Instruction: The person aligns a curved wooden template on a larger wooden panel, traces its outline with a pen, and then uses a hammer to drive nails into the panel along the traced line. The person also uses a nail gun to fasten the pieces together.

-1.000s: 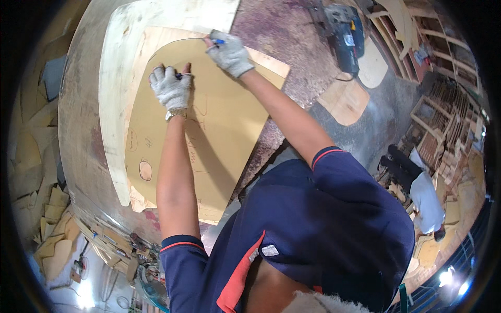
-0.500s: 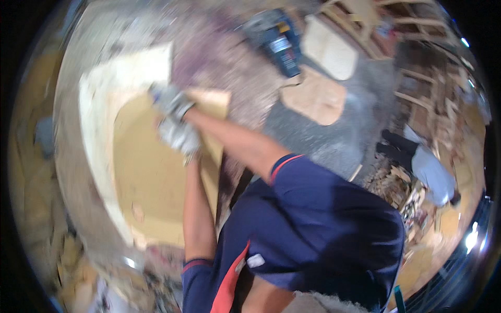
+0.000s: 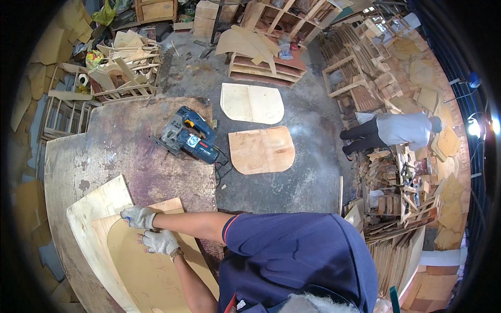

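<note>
A tan template board (image 3: 151, 279) with a rounded corner and handwritten marks lies at the lower left, on a plywood sheet (image 3: 104, 226). Beneath that is a paler sheet (image 3: 86, 211). My right hand (image 3: 140, 216), in a pale knitted fingerless glove, is closed around a small blue pen (image 3: 127, 218) at the template's curved edge; most of the pen is hidden. My left hand (image 3: 159, 242), gloved the same way and with a wristwatch (image 3: 176, 254), lies on the template just beside it, fingers stretched out.
A blue jigsaw (image 3: 190, 135) with a cord rests on the worn worktable (image 3: 104, 151). Two rounded plywood panels, one pale (image 3: 250, 101) and one browner (image 3: 261, 150), lie on the floor. A person (image 3: 396, 130) bends over wood scraps at the right; wooden frames (image 3: 344, 78) stand behind.
My view has swung, so the boards and both hands now sit lower in the picture and more of the workshop shows. Both hands stay close together at the template's far edge.
</note>
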`<state>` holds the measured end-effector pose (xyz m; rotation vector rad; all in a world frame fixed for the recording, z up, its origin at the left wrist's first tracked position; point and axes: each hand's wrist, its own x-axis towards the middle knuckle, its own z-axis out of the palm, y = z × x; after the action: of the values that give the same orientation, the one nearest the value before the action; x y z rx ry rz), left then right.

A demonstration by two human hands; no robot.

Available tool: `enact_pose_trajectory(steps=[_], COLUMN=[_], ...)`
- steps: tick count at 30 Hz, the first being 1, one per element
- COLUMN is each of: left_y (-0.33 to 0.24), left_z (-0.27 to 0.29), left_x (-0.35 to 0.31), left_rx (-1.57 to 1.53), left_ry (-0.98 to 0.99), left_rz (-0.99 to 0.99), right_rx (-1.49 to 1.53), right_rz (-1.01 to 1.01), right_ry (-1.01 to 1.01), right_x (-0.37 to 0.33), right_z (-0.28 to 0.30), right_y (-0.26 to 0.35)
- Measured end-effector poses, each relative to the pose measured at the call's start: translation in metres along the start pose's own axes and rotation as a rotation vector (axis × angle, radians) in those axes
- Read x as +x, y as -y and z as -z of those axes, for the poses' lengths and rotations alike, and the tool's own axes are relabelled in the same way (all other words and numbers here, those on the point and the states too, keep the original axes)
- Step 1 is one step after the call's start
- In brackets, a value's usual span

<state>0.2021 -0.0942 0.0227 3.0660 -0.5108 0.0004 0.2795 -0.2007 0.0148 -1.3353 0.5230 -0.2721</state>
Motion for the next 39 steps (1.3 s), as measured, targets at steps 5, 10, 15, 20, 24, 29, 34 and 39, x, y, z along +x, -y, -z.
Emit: enact_pose_trajectory(steps=[5,10,15,20,24,29,34,39], left_y=[-0.001,-0.005,-0.003,-0.012,-0.017,-0.017,-0.043,-0.047], left_z=[0.007,0.014,0.016,0.032,0.042,0.032,0.016,0.026], left_x=[-0.002,-0.003,-0.010,-0.013,-0.009,-0.009,-0.036,-0.047], left_rx=[-0.006,-0.033,-0.128,-0.192,-0.194,-0.197,-0.191,-0.306], left_ry=[0.022,-0.003,-0.023,-0.019,-0.040,0.031,0.008,0.022], left_rz=[0.017,0.009,-0.070,-0.007,0.032,-0.045,-0.141,-0.146], right_rx=[-0.494,-0.596,-0.466,-0.383,-0.546,-0.531,-0.544,-0.533], right_rz=[0.260,0.184,0.201,0.236,0.186,0.147,0.162,0.079], right_ry=[-0.106,-0.038,-0.021,-0.067,-0.081,-0.065,-0.024,0.054], right_x=[-0.007,-0.025,-0.061,-0.107,-0.129,-0.134,-0.132,-0.129], right_z=[0.007,0.032,0.071,0.107,0.127,0.137,0.140,0.145], right_y=[0.005,-0.012,-0.023,0.001,0.012,0.005,0.015,0.039])
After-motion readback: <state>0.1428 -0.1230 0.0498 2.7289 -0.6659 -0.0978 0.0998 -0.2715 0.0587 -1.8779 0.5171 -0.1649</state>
